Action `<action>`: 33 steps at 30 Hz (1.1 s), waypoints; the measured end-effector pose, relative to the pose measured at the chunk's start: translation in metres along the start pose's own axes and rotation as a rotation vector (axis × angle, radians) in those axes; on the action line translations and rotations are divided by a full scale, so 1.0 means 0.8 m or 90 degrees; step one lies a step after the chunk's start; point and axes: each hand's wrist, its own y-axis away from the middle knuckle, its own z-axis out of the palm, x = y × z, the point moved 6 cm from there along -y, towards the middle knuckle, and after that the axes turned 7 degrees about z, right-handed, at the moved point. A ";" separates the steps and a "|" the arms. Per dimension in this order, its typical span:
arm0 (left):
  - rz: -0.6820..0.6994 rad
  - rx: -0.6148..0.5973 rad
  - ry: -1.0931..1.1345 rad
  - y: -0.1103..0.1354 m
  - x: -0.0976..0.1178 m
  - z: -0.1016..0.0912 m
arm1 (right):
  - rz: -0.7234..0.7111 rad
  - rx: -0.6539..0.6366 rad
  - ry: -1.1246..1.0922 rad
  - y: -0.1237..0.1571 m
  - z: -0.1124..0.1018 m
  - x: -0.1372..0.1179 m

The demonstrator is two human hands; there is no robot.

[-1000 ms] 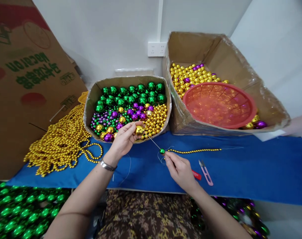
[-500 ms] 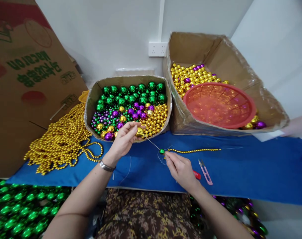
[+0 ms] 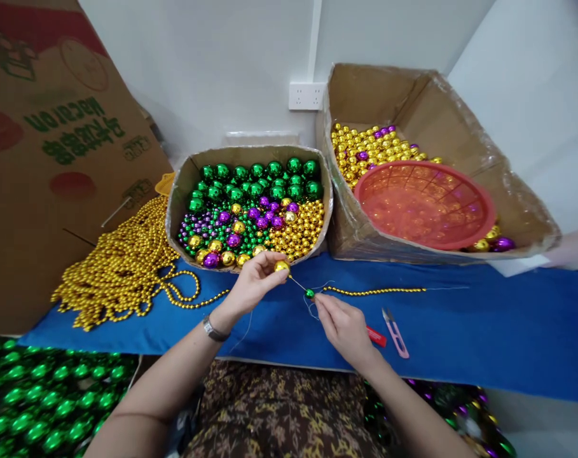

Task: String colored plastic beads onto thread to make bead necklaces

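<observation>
Between thumb and fingers, my left hand (image 3: 255,285) pinches a large gold bead (image 3: 282,266) just in front of the box of mixed beads. A thin straight needle or wire (image 3: 297,282) runs from this bead down to a small green bead (image 3: 309,293). My right hand (image 3: 344,323) is closed at the green bead, fingertips pressed together against it. Fine thread loops beside those fingertips. A short string of small gold beads (image 3: 377,291) lies on the blue cloth (image 3: 460,337), with thread trailing from its right end.
Pink-handled snips (image 3: 395,333) and a red object (image 3: 376,336) lie right of my right hand. Behind stands the bead box (image 3: 169,216); a larger carton (image 3: 346,229) holds a red basket (image 3: 425,236) and beads. Gold bead strands (image 3: 112,267) pile at left beside a printed carton (image 3: 55,222).
My left hand has moved right with the gold bead, bringing it closer to the green bead along the needle or wire. My right hand has stayed nearly in place. The view has shifted slightly.
</observation>
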 end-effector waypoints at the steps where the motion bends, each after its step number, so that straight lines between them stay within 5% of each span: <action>1: -0.005 -0.009 -0.008 0.003 -0.003 0.003 | 0.004 -0.005 -0.006 0.000 0.001 0.000; 6: -0.060 -0.058 -0.001 0.014 -0.019 0.017 | 0.050 -0.038 -0.084 -0.002 0.007 -0.005; 12: -0.021 -0.044 -0.040 0.013 -0.012 0.018 | 0.085 -0.076 -0.090 -0.005 0.013 -0.005; 16: 0.002 -0.162 -0.098 0.014 0.011 0.028 | 0.096 -0.085 -0.153 -0.006 0.014 -0.001; 18: 0.059 -0.134 -0.159 0.001 0.034 0.007 | 0.107 -0.067 -0.181 -0.006 0.010 0.002; 22: 0.245 0.129 -0.535 -0.049 0.096 -0.092 | 0.114 -0.040 -0.186 -0.004 0.003 0.010; 26: 0.109 0.161 -0.927 -0.101 0.098 -0.176 | 0.107 -0.043 -0.176 -0.006 0.004 0.011; 29: 0.059 0.128 -0.960 -0.118 0.084 -0.201 | 0.097 -0.046 -0.166 -0.010 0.009 0.007; 33: 0.079 0.152 -0.936 -0.112 0.081 -0.194 | 0.083 -0.046 -0.156 -0.014 0.009 -0.001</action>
